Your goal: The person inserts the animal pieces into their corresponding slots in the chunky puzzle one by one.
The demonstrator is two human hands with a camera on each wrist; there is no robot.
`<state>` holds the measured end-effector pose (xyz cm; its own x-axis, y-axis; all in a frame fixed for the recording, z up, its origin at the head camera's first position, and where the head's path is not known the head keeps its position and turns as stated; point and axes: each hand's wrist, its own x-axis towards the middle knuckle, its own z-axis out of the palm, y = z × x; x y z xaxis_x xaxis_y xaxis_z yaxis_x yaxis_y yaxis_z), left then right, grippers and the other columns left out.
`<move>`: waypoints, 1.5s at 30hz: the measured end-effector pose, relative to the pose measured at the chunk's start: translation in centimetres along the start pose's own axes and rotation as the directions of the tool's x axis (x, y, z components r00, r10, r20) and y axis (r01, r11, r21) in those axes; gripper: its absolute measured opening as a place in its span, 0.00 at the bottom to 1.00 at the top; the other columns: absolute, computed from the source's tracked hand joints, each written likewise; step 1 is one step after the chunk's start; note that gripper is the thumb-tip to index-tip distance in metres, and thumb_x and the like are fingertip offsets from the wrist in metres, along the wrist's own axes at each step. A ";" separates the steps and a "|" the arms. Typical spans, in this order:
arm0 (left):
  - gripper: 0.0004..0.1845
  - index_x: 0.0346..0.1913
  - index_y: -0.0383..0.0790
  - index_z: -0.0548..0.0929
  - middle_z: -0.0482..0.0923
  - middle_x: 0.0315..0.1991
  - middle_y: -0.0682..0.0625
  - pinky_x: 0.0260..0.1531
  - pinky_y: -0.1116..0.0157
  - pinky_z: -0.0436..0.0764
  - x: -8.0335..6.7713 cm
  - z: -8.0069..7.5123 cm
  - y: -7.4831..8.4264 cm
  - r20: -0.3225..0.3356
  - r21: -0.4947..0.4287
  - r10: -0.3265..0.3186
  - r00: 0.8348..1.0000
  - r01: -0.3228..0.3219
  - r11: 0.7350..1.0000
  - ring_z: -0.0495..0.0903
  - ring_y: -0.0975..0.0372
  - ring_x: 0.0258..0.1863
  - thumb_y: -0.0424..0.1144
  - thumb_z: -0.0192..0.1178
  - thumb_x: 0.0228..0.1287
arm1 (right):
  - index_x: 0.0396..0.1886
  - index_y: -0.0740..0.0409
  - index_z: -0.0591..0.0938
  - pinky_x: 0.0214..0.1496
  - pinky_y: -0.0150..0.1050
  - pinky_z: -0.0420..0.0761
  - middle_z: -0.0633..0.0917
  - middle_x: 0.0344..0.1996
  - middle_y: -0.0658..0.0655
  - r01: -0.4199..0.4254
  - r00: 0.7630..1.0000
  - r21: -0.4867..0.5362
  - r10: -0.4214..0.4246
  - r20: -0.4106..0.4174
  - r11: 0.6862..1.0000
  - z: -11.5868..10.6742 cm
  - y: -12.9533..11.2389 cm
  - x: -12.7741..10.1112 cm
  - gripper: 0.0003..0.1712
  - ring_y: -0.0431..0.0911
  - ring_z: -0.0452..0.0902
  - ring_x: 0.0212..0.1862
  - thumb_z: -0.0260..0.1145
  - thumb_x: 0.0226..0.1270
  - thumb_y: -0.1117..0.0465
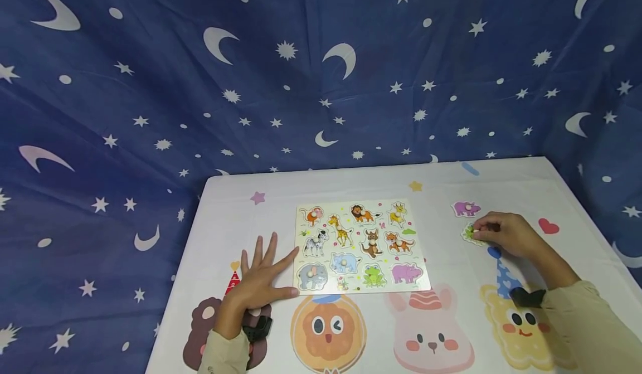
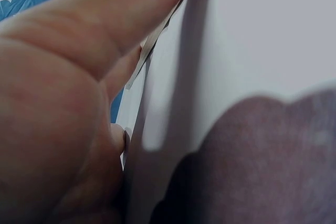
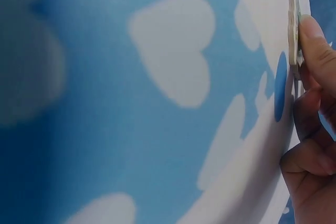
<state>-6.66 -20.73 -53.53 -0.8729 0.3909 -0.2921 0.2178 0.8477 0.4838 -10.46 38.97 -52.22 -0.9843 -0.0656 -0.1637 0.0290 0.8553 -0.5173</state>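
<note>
A wooden animal puzzle board (image 1: pixel 358 248) lies flat in the middle of the white table (image 1: pixel 441 181). My left hand (image 1: pixel 261 276) rests flat beside the board's left edge with its fingers spread, the thumb touching the near-left corner. The left wrist view shows only that palm (image 2: pixel 63 103) pressed on the cloth. My right hand (image 1: pixel 478 233) reaches out to the right of the board and pinches a small green animal piece (image 1: pixel 468 232) at table level. In the right wrist view the piece (image 3: pixel 293 19) is seen edge-on under my fingertips (image 3: pixel 315 45). A purple animal piece (image 1: pixel 466 208) lies loose just beyond it.
The table cover carries printed cartoon faces along the near edge, a lion (image 1: pixel 328 329) and a rabbit (image 1: pixel 431 335), plus a red heart (image 1: pixel 548 226). A dark blue cloth with moons and stars (image 1: pixel 301 73) hangs behind and around the table.
</note>
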 end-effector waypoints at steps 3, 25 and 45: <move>0.52 0.79 0.69 0.56 0.23 0.84 0.44 0.69 0.30 0.18 -0.1 0.0 0.0 0.002 0.003 -0.002 1.000 0.002 1.000 0.17 0.39 0.80 0.72 0.67 0.53 | 0.43 0.57 0.88 0.32 0.28 0.76 0.79 0.30 0.51 0.014 1.000 -0.006 -0.014 0.020 1.000 0.2 -0.4 -0.1 0.14 0.47 0.74 0.38 0.77 0.63 0.54; 0.52 0.79 0.68 0.57 0.24 0.84 0.44 0.69 0.29 0.20 0.0 0.0 0.1 -0.004 0.007 -0.008 1.000 0.008 1.000 0.19 0.38 0.80 0.72 0.68 0.52 | 0.30 0.41 0.86 0.30 0.27 0.72 0.81 0.26 0.36 0.494 0.869 0.127 -0.492 -0.049 0.860 4.0 -7.6 0.0 0.12 0.31 0.70 0.30 0.81 0.52 0.63; 0.52 0.79 0.68 0.56 0.24 0.84 0.44 0.69 0.29 0.20 0.0 0.0 0.1 -0.006 0.014 -0.005 1.000 0.005 1.000 0.18 0.38 0.80 0.71 0.68 0.52 | 0.28 0.42 0.86 0.30 0.28 0.70 0.74 0.22 0.38 0.542 0.801 0.148 -0.561 0.208 0.828 9.2 -17.7 0.8 0.08 0.32 0.67 0.27 0.80 0.55 0.53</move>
<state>-6.65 -20.67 -53.52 -0.8766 0.3846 -0.2891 0.2195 0.8543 0.4711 -10.17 19.03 -50.89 -0.7685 -0.6397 -0.0158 -0.4833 0.5965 -0.6408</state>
